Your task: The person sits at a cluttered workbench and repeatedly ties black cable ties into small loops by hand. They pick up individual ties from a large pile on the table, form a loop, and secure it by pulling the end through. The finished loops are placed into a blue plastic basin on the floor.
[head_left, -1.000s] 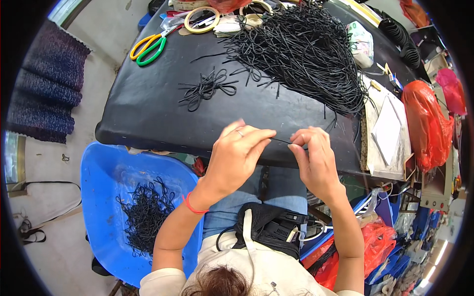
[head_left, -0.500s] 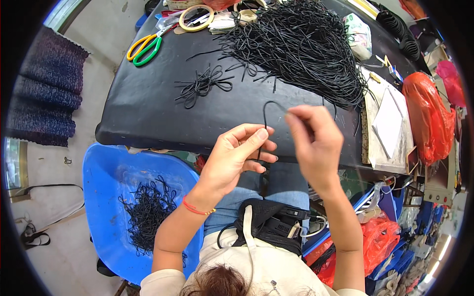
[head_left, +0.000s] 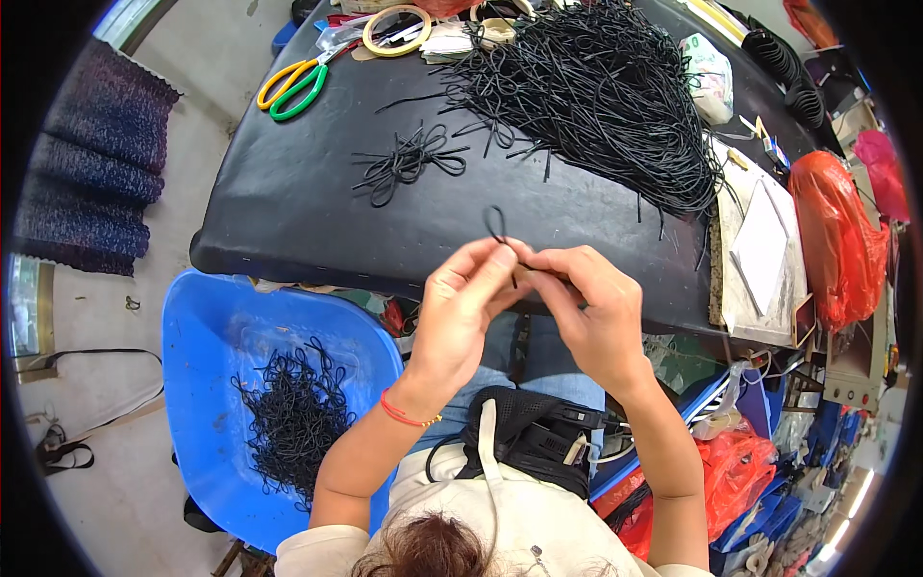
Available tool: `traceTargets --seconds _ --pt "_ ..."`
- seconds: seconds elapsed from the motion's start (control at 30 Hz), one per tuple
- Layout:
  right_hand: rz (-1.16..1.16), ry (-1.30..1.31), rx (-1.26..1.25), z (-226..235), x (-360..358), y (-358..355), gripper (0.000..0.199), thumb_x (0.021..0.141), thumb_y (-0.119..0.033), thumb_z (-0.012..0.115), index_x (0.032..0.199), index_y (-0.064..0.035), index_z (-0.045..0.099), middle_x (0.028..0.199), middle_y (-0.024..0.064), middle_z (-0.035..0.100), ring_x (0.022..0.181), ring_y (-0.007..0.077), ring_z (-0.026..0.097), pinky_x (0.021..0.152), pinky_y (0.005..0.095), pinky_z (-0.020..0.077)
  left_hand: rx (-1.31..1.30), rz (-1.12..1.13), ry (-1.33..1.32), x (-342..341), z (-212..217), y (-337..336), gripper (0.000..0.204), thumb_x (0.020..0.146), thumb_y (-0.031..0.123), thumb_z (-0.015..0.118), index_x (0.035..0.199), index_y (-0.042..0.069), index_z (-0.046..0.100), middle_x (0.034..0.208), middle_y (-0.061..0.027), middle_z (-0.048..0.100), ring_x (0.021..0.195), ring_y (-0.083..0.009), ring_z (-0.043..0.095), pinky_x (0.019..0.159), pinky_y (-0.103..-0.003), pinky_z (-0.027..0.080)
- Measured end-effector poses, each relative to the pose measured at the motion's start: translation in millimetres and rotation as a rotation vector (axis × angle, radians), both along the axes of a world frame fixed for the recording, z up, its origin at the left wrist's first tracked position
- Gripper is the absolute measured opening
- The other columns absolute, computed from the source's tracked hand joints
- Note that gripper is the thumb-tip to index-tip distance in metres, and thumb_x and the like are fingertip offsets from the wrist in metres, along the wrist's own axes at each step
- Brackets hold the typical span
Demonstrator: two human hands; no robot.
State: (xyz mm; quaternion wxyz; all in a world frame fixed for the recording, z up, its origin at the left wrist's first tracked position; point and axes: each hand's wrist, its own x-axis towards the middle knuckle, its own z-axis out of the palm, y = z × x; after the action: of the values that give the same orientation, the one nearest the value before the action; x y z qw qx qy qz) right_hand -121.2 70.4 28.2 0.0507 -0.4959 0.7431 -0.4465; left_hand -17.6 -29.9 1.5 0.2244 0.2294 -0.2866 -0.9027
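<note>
A thin black cord stands up in a small loop above my fingertips, over the near edge of the black table. My left hand pinches the cord at the base of the loop. Close against it, my right hand has thumb and forefinger pressed together on the same cord, whose end is mostly hidden by the fingers. Beyond my hands lies a small bunch of looped black cords. Farther back, a large pile of loose black cords spreads over the table.
Scissors with yellow and green handles and a tape roll lie at the far left of the table. A blue tub with looped cords stands at lower left. At right are a white board and a red plastic bag.
My right hand has come left and down to meet my left hand. The cord, an open bend before, now forms a closed loop above my fingers.
</note>
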Motion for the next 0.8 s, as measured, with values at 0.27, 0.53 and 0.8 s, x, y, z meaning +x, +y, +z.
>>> traceTargets --seconds 0.27,0.53,0.8 --pt "0.035 0.251 -0.002 5.2 -5.1 7.3 0.019 0.072 0.002 0.066 0.09 -0.0032 0.063 0.078 0.0076 0.058 0.069 0.0222 0.057 0.058 0.0316 0.0477 0.05 -0.235 -0.075 8.7 -2.0 -13.5 0.017 0.091 0.016 0.054 0.099 0.003 0.06 0.087 -0.0048 0.062 0.083 -0.0133 0.062 0.074 -0.027 0.053" --pt "0.069 0.185 -0.004 4.9 -6.5 9.3 0.017 0.072 0.001 0.066 0.088 -0.0029 0.063 0.076 0.007 0.056 0.068 0.0226 0.056 0.059 0.0325 0.0478 -0.246 -0.311 -0.129 9.5 -4.2 -10.9 0.014 0.088 0.011 0.058 0.095 -0.001 0.063 0.085 -0.0072 0.064 0.079 -0.0114 0.06 0.073 -0.026 0.051" --pt "0.216 0.418 0.082 39.4 -20.1 11.7 0.015 0.067 -0.001 0.066 0.081 -0.0039 0.062 0.077 0.0055 0.055 0.069 0.0224 0.053 0.062 0.0325 0.0422 -0.887 -0.454 -0.274 16.8 5.5 -10.4 0.017 0.091 0.01 0.054 0.096 -0.004 0.061 0.088 -0.0085 0.063 0.081 -0.0116 0.06 0.072 -0.025 0.049"
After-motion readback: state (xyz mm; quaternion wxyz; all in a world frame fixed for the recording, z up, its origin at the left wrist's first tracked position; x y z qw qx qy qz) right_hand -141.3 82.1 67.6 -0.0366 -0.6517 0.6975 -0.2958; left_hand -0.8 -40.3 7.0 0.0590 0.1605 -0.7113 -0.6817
